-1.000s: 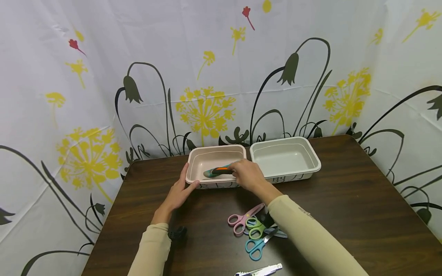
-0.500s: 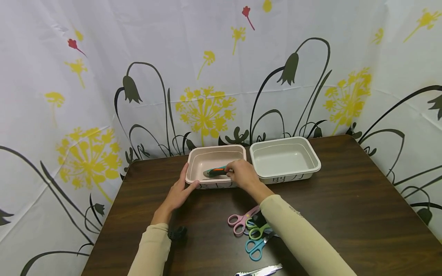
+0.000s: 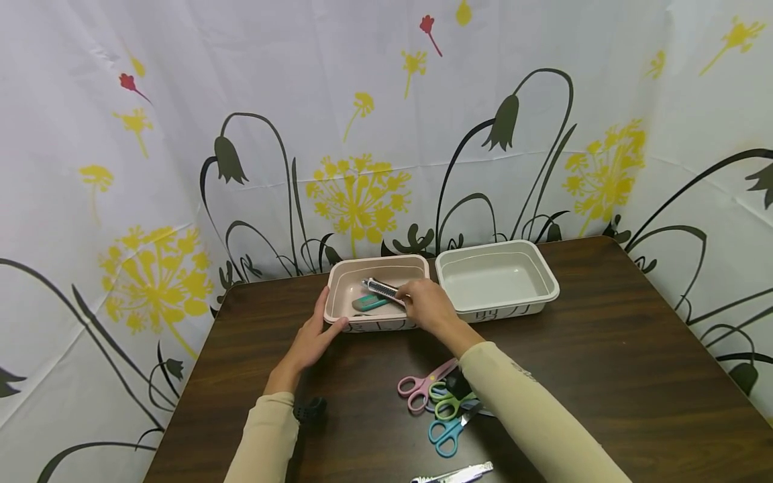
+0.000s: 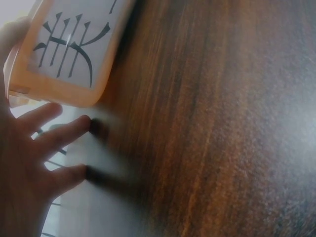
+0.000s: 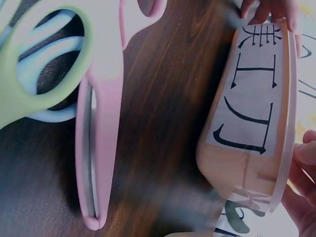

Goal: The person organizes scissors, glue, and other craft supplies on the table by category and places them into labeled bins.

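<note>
My left hand (image 3: 311,341) holds the left end of the pink bin (image 3: 362,267), thumb on the front rim and fingers along the end wall. In the left wrist view the other fingers (image 4: 61,136) spread beside its corner. Over the bin, my right hand (image 3: 430,307) pinches a slim black-and-silver cutter knife (image 3: 380,288), its far end tilted up to the left. Under it, a teal cutter (image 3: 367,304) lies on the bin floor. The right wrist view shows the bin's lettered front label (image 5: 247,94), but the bin wall hides the knife.
A white bin (image 3: 498,285) stands right of the pink one. Pink scissors (image 3: 417,389), green scissors (image 3: 445,409) and blue scissors (image 3: 445,433) lie piled under the right forearm. A silver cutter (image 3: 455,475) lies at the bottom of the head view. Behind the table hangs a flowered curtain (image 3: 362,100).
The cutter in my right hand has tilted, its left end now raised towards the back. The teal cutter shows separately under it. My left hand keeps its place on the bin.
</note>
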{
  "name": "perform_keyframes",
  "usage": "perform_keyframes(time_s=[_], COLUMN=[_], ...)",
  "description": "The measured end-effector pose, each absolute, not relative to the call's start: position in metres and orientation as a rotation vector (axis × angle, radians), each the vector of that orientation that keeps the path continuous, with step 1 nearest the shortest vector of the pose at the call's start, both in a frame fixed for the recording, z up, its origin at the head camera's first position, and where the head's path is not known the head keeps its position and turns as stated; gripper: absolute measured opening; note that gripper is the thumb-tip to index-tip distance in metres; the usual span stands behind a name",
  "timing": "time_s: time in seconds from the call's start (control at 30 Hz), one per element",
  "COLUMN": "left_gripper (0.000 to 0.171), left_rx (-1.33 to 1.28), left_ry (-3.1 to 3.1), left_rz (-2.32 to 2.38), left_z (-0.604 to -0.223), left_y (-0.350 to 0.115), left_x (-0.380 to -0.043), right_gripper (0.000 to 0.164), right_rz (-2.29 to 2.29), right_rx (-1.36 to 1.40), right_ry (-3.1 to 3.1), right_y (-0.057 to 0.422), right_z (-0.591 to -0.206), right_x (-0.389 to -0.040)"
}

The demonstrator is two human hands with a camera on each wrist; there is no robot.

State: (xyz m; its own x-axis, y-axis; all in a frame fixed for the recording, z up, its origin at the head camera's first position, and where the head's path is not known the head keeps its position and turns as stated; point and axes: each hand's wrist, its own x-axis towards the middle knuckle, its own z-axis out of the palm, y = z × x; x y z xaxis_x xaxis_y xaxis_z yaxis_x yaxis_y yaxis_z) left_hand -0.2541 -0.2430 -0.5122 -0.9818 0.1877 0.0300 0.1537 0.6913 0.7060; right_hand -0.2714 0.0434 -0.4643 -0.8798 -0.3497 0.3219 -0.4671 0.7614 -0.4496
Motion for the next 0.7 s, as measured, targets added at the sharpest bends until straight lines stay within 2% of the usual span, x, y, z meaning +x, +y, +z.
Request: perform_keyframes(time_s=[0.33,0.7], left_gripper=[0.086,0.086], left_rx=[0.291,0.313], left_ry=[2.863,2.853], left_rz=[1.181,1.195], left_z=[-0.512,-0.514], left_y=[-0.244,-0.245], left_x=[-0.253,-0.254], right_gripper=[0.026,0.029], right_rz=[0.854,0.813], right_rx=[0.773,0.928], right_ry=[-2.582,-2.558], right_y=[0.053,0.085], right_z=[-0.464,-0.471], right_x=[-0.253,-0.192])
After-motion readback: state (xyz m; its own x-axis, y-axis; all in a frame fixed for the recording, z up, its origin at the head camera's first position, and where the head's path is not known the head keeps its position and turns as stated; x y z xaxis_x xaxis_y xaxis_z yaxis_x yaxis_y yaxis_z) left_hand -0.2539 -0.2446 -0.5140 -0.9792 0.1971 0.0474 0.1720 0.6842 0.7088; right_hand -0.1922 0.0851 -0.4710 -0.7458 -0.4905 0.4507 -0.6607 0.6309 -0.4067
